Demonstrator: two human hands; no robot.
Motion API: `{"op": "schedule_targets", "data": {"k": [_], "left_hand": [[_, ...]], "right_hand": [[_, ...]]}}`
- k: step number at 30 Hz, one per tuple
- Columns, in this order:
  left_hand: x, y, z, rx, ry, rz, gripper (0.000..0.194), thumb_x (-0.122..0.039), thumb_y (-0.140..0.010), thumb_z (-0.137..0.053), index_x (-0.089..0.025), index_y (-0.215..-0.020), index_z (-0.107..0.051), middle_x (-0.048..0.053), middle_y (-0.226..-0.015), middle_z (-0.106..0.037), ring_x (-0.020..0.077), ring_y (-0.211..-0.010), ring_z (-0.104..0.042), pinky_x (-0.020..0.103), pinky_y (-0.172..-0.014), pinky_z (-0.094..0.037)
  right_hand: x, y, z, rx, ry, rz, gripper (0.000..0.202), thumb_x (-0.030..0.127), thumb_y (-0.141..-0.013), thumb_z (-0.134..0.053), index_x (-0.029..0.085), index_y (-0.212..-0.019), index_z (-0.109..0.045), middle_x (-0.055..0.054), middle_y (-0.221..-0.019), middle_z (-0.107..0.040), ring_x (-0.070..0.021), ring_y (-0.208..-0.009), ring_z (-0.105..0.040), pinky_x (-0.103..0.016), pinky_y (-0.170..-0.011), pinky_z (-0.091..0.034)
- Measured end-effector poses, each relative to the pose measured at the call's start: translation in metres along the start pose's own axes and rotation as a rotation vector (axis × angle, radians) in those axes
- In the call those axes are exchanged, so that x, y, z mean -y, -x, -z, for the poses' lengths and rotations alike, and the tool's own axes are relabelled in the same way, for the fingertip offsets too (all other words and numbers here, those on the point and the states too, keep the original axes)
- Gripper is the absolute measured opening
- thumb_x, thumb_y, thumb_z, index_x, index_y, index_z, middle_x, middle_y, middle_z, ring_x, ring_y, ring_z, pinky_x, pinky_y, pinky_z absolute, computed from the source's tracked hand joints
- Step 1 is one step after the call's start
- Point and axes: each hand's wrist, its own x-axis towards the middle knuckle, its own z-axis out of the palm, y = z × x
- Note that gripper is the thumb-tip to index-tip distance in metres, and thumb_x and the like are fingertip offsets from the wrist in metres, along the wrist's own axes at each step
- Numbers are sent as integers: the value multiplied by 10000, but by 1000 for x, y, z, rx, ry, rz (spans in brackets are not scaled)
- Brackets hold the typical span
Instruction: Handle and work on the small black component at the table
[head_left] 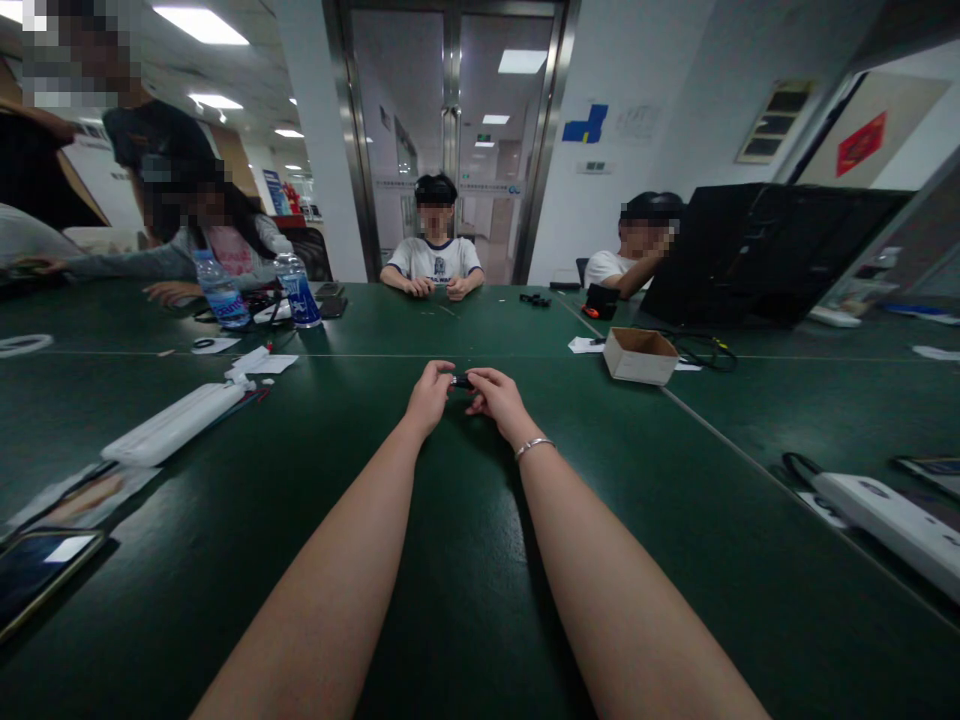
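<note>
Both my arms reach forward over the dark green table. Between my fingertips is a small black object with a shiny light end, too small to make out its kind. My left hand pinches its left end between thumb and fingers. On its right end, my right hand is closed, with a silver bracelet at the wrist. My fingers hide part of the object, which is held just above the tabletop.
On the left are a white pouch-like case, a phone and two water bottles. To the right stand an open cardboard box, a black monitor and a white power strip. Several people sit or stand around the table.
</note>
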Motion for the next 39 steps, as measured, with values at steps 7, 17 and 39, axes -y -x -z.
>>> {"op": "schedule_targets", "data": {"k": [7,17,39], "left_hand": [[2,-2,1,-21,-26,-31,189,-212,-844,-492,-184,-1000,-597,1,-728,-568,140,-677,-535,235,-598,-383],[5,-3,1,16,-23,-19,247,-194,-832,-467,-183,-1042,-596,2,-722,-559,144,-676,-525,238,-595,-371],[-1,-1,1,38,107,-19,228,-147,-772,-465,-166,-948,-608,-37,-580,-484,112,-517,-450,214,-515,-338]], "right_hand": [[0,-1,0,2,13,2,55,114,-883,-598,144,-908,-637,42,-612,-555,-63,-366,-500,-206,-400,-542],[0,0,0,2,16,-6,60,112,-887,-587,140,-911,-634,42,-606,-549,-62,-365,-495,-205,-394,-541],[7,2,3,194,17,-79,303,107,-839,-637,190,-1104,-514,32,-730,-609,-92,-491,-604,-202,-473,-561]]}}
